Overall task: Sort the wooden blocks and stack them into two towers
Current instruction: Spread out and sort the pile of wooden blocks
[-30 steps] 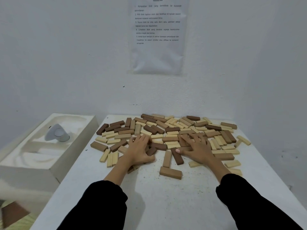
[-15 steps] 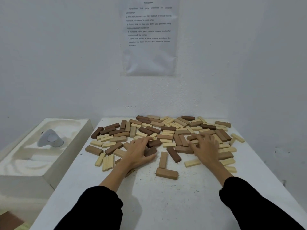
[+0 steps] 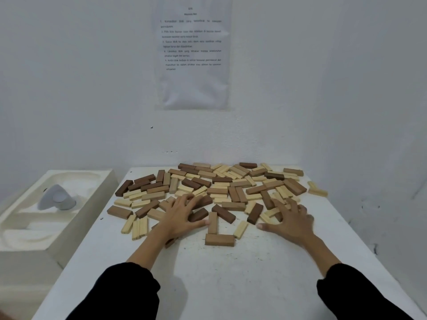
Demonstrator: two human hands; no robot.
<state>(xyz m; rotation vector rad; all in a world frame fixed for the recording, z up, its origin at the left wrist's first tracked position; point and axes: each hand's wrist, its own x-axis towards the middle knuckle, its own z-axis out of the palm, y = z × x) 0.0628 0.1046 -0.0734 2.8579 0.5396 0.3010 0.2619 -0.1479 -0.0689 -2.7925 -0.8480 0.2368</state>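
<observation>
While the wooden blocks (image 3: pixel 233 205) are lying scattered flat across the far half of the table (image 3: pixel 219 285), the left hand (image 3: pixel 182 215) and right hand (image 3: pixel 292 221) are resting on them, fingers splayed straight, gripping nothing and covering several blocks; the right fingertips are blurring.

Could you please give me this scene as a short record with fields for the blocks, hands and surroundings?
blocks: wooden blocks, light, mid and dark brown, scattered flat on white table
towers: none started
left hand: fingers spread, resting on blocks
right hand: fingers spread, resting on blocks, slightly blurred
nearest block: mid-brown block, touched by neither hand
surroundings: printed sheet on wall; white tray left of table
</observation>
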